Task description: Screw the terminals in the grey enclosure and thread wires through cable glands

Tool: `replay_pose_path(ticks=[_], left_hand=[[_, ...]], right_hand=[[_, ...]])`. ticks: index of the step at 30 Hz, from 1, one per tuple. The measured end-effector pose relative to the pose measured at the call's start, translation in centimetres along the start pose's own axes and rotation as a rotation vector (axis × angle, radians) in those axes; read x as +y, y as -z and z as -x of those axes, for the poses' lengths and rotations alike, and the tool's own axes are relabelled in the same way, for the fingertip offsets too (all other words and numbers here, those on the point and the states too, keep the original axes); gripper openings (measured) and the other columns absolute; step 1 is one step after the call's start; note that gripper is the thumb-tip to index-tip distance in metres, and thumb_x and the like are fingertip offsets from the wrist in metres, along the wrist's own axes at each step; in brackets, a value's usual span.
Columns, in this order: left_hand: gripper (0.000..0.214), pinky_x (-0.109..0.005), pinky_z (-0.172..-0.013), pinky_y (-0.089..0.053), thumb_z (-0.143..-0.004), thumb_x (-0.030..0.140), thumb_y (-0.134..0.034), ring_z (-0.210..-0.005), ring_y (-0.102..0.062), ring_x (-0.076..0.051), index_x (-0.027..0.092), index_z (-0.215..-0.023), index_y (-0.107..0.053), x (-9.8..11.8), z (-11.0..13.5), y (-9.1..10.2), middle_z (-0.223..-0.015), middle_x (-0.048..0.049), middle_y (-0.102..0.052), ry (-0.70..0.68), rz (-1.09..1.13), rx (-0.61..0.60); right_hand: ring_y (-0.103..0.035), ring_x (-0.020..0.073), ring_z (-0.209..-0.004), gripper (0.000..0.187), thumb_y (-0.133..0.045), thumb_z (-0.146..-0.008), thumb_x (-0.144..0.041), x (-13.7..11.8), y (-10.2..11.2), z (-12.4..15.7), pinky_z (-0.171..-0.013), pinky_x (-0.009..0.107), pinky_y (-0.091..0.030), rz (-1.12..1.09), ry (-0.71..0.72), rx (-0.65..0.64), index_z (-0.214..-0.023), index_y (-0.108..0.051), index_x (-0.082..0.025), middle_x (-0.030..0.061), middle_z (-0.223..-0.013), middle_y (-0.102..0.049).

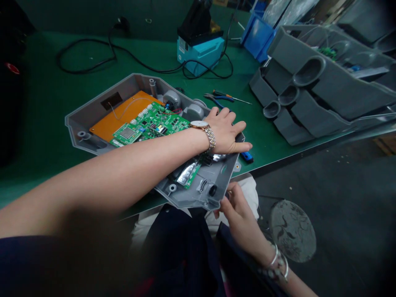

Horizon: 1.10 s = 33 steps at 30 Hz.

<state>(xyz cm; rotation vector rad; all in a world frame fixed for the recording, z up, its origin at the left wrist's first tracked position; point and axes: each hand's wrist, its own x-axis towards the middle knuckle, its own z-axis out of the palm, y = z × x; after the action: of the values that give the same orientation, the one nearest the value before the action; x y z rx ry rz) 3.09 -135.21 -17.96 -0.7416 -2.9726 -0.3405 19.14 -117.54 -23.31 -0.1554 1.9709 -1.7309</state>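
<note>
A grey plastic housing (216, 181) lies open side up at an angle at the table's front edge, its near corner jutting past it. Inside are an orange board (123, 111), a green circuit board (151, 119) and a smaller green board (192, 173). My left hand (225, 130), a watch on its wrist, reaches across the housing and presses its right side, palm down with fingers spread. At the near right corner my right hand (239, 210) curls its fingers against the outer wall, thumb at the corner. What those fingers pinch is hidden.
Beyond the housing lie blue-handled pliers (219, 97) and an orange screwdriver (229, 97). A blue-handled tool (246, 156) is right of my left hand. Grey bins (297, 95) stand right, a teal device (199, 53) with a black cable (139, 64) behind. A stool (293, 231) is on the floor.
</note>
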Motion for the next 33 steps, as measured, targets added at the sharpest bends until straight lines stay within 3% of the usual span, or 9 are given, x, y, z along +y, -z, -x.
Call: replay_pose_path(ticks=[6, 12, 14, 17, 20, 23, 25, 28, 33], left_hand=[[0.076, -0.058, -0.101, -0.034, -0.092, 0.077, -0.03, -0.126, -0.046, -0.043, 0.021, -0.135, -0.059, 0.0, 0.0, 0.0, -0.131, -0.0206, -0.058, -0.005, 0.0, -0.002], [0.077, -0.059, -0.102, -0.034, -0.092, 0.077, -0.029, -0.127, -0.046, -0.043, 0.022, -0.136, -0.058, -0.1, 0.0, 0.1, -0.132, -0.0205, -0.057, -0.004, -0.011, -0.008], [0.077, -0.059, -0.102, -0.034, -0.092, 0.077, -0.028, -0.128, -0.045, -0.043, 0.022, -0.136, -0.058, -0.1, 0.0, 0.1, -0.131, -0.0206, -0.057, -0.002, -0.009, -0.013], [0.078, -0.06, -0.102, -0.033, -0.092, 0.078, -0.028, -0.129, -0.045, -0.044, 0.022, -0.137, -0.058, -0.1, 0.0, 0.1, -0.131, -0.0209, -0.057, -0.004, -0.002, -0.014], [0.079, -0.061, -0.103, -0.033, -0.092, 0.079, -0.027, -0.128, -0.045, -0.044, 0.022, -0.136, -0.059, 0.0, 0.0, 0.1, -0.131, -0.021, -0.057, -0.005, -0.006, -0.006], [0.079, -0.061, -0.102, -0.034, -0.092, 0.079, -0.026, -0.126, -0.047, -0.044, 0.021, -0.135, -0.06, 0.0, 0.0, 0.1, -0.131, -0.0212, -0.057, -0.003, -0.017, -0.003], [0.08, -0.061, -0.101, -0.035, -0.092, 0.079, -0.025, -0.126, -0.047, -0.043, 0.021, -0.134, -0.06, -0.1, 0.0, 0.1, -0.131, -0.021, -0.057, -0.007, -0.02, -0.001], [0.079, -0.06, -0.101, -0.035, -0.092, 0.079, -0.024, -0.125, -0.048, -0.043, 0.022, -0.133, -0.06, -0.1, 0.1, 0.1, -0.129, -0.0205, -0.058, -0.014, -0.021, -0.002], [0.077, -0.061, -0.101, -0.035, -0.092, 0.079, -0.026, -0.125, -0.047, -0.042, 0.023, -0.133, -0.059, -0.2, 0.1, 0.2, -0.13, -0.0204, -0.058, -0.015, -0.017, -0.001]], right_hand=[[-0.057, 0.0274, -0.118, 0.048, -0.053, -0.096, -0.016, 3.8, 1.4, -1.2, -0.095, 0.046, -0.053, 0.642, 0.769, 0.171, -0.142, -0.038, -0.021, 0.0157, -0.123, -0.055], [-0.059, 0.024, -0.101, 0.067, -0.055, -0.09, -0.006, 4.2, 1.8, -3.3, -0.081, 0.043, -0.055, 0.679, 1.045, 0.124, -0.149, -0.03, -0.027, 0.014, -0.121, -0.058], [-0.058, 0.0242, -0.11, 0.066, -0.054, -0.089, -0.002, 4.2, 1.4, -2.8, -0.087, 0.044, -0.054, 0.644, 1.037, 0.163, -0.147, -0.032, -0.027, 0.0145, -0.125, -0.055], [-0.058, 0.0228, -0.113, 0.053, -0.059, -0.093, -0.01, 3.3, 0.9, -1.3, -0.091, 0.041, -0.054, 0.402, 0.694, 0.172, -0.139, -0.038, -0.025, 0.0133, -0.126, -0.054], [-0.061, 0.0163, -0.086, 0.034, -0.056, -0.101, -0.036, 1.4, 0.7, -0.3, -0.074, 0.031, -0.055, 0.072, 0.197, 0.02, -0.129, -0.041, -0.024, 0.0071, -0.106, -0.059], [-0.047, 0.0095, -0.056, 0.027, -0.041, -0.107, -0.049, 0.0, 0.5, -0.3, -0.052, 0.021, -0.042, -0.076, -0.022, -0.114, -0.112, -0.041, -0.023, -0.0032, -0.076, -0.053], [-0.045, 0.0092, -0.057, 0.024, -0.042, -0.107, -0.047, 0.1, 0.4, -0.5, -0.052, 0.021, -0.04, -0.036, 0.023, -0.09, -0.109, -0.039, -0.023, -0.0043, -0.075, -0.05], [-0.056, 0.0143, -0.082, 0.019, -0.048, -0.105, -0.035, 1.4, 0.8, -0.8, -0.073, 0.028, -0.052, 0.289, 0.324, 0.06, -0.119, -0.043, -0.023, 0.003, -0.096, -0.053], [-0.058, 0.0253, -0.118, 0.049, -0.05, -0.101, -0.021, 4.1, 1.6, -1.7, -0.096, 0.041, -0.056, 0.7, 0.841, 0.153, -0.147, -0.034, -0.02, 0.0158, -0.123, -0.054]])
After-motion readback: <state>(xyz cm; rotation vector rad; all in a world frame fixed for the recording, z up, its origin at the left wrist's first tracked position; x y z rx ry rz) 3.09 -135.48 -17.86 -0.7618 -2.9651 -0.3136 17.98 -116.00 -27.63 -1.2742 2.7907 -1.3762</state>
